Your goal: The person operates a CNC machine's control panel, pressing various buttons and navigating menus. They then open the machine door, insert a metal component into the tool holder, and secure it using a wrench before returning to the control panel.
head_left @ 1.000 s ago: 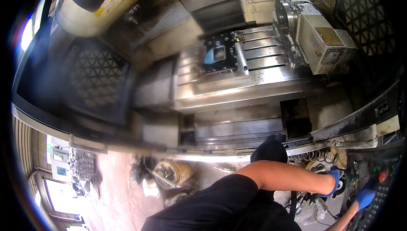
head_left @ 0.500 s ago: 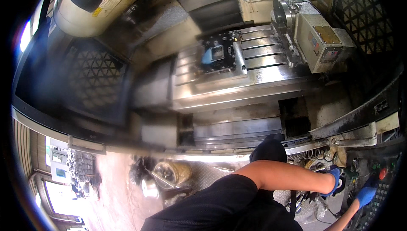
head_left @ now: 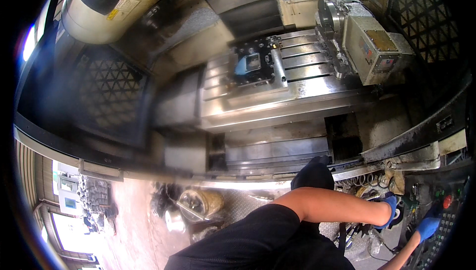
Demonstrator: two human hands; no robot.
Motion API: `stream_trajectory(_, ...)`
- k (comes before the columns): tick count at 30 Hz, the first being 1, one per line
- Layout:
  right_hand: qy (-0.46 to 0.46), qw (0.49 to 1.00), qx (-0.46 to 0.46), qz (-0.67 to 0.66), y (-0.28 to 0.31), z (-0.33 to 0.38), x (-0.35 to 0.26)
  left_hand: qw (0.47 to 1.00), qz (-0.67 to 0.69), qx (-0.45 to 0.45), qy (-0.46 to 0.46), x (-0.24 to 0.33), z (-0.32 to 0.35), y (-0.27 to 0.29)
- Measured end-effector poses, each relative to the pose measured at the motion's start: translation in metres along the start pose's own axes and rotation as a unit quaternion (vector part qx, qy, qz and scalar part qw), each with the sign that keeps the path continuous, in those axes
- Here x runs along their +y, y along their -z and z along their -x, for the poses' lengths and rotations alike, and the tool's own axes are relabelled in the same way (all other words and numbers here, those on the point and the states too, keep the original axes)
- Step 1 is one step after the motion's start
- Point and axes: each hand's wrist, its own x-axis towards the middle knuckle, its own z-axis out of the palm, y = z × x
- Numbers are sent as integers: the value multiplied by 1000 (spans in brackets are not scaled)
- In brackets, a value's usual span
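Observation:
At the far right, my left hand [head_left: 390,211], in a blue glove, is curled against a small round dark dial-like thing [head_left: 397,214] with a pale middle. My left forearm reaches across to it from the left. Lower right, my right hand [head_left: 427,228], also gloved in blue, lies at the keys of a dark control panel [head_left: 436,249]. Its fingertips blend into the dark panel and cannot be made out. A red round button [head_left: 447,201] sits on the panel beyond that hand.
Ahead is a machine's slotted metal table [head_left: 310,67], bearing a dark fixture plate [head_left: 258,78] with a blue cloth-like piece [head_left: 241,67]. A rotary unit [head_left: 369,47] stands at its right, and a white cylindrical housing [head_left: 94,20] hangs upper left. A bucket [head_left: 208,203] stands below.
The view has shifted very slightly. Both hands stay at the same places, and the machine table looks unchanged.

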Motion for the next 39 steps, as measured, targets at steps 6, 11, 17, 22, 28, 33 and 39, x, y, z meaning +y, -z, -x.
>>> stream_trajectory(6,-29,998,-34,40,7,0,-7,1000,18,16,3,-1,8,0)
stream_trajectory(11,-18,998,-37,46,11,4,-10,999,-49,13,-9,-2,20,5)
stream_trajectory(17,-13,1000,-26,2,14,7,-11,1000,8,24,6,0,-1,-3)
stream_trajectory(22,1,999,-32,-33,14,8,-11,998,45,47,22,4,-22,-11)
stream_trajectory(28,25,996,-11,-83,2,2,-1,996,74,39,22,5,-32,-15)
stream_trajectory(33,62,991,9,-119,-39,-18,36,996,79,39,22,8,-48,-19)
stream_trajectory(39,127,975,48,-178,-90,-44,82,999,40,26,-2,2,-41,-16)
